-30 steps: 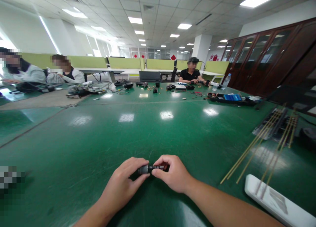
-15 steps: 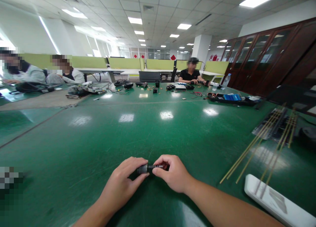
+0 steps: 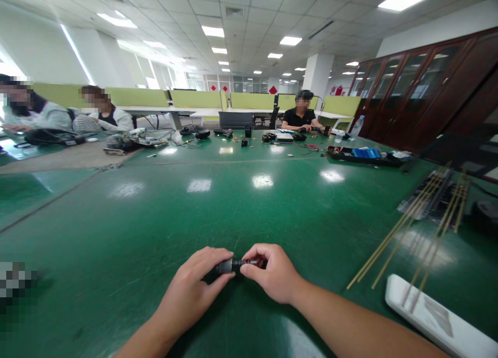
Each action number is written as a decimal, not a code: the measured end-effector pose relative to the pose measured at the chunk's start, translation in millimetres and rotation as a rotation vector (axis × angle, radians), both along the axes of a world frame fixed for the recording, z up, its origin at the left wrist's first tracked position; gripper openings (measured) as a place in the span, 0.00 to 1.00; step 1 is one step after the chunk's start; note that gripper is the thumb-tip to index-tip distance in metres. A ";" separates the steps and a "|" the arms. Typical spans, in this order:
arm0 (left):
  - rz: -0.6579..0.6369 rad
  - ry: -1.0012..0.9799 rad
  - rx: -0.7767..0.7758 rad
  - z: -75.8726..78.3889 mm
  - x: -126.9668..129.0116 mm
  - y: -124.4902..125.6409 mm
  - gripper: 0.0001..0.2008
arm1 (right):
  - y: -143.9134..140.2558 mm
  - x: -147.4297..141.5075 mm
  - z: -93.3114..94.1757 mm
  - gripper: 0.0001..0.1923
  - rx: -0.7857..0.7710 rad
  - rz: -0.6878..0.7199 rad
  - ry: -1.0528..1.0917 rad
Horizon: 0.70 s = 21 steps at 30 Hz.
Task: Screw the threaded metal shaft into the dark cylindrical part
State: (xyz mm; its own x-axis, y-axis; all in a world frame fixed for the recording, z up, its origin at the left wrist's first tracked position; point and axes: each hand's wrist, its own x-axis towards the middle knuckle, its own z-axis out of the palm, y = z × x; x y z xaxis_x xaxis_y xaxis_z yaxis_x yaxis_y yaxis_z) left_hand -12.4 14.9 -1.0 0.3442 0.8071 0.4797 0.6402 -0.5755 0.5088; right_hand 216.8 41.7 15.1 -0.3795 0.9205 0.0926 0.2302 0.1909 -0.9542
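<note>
A small black cylindrical part (image 3: 224,266) lies crosswise between my two hands, low over the green table (image 3: 249,218). Its left end is thick and smooth, and a narrower, ridged shaft runs out to the right. My left hand (image 3: 194,280) is closed around the thick end, fingers above and thumb below. With thumb and curled fingers, my right hand (image 3: 274,272) pinches the narrow shaft. The fingers hide the shaft's right end, so I cannot tell exactly what kind of part this is.
Thin brass-coloured rods (image 3: 404,228) and a white, rounded case (image 3: 436,316) lie at the right. Across the table sits a person in black (image 3: 301,116) near small black devices and a long black tray (image 3: 365,158). Two other people sit at the far left beside electronics (image 3: 132,141).
</note>
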 end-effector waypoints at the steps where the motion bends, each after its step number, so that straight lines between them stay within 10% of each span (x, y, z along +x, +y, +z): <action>1: -0.001 0.000 0.001 0.4 0.0 0.1 0.16 | 0.0 -0.1 0.0 0.05 0.002 -0.001 0.000; 21: 0.008 0.001 0.026 0.3 0.4 0.8 0.16 | 0.7 -0.5 -1.2 0.06 -0.006 -0.005 -0.017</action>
State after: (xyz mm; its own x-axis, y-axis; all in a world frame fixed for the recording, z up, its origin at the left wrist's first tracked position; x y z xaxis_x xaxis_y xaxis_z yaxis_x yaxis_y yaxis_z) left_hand -12.0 15.7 -0.6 0.3383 0.7970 0.5004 0.6457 -0.5834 0.4927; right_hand 216.3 42.4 13.9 -0.3763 0.9230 0.0807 0.2478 0.1842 -0.9511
